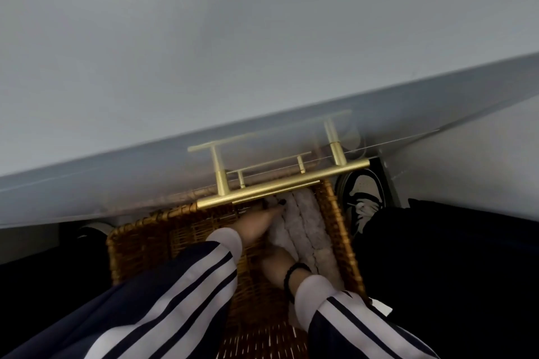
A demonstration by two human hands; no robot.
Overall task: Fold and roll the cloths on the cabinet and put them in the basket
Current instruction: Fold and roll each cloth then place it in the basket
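cloths, pale and fluffy and already rolled, lie side by side along the right wall of the basket, so by my reckoning the placing step is in hand: rolls are being bedded down in the wicker. the biggest thing in sight is the grey cabinet, whose top fills the upper view and shows no cloth on the part i can see. below its edge juts a long brass handle, hanging right over the far end of the basket. the basket stands on the floor hard up against the cabinet front, its left half bare wicker.

both arms in striped sleeves reach down into it. the left hand lies with fingers stretched out along the left side of the rolls, pressing or nudging them. the right hand is at their near end, but its fingers are buried in the pile and i cannot tell whether it grips.

next would be to let go and lift clear, minding that handle overhead. a sneaker is planted just right of the basket.
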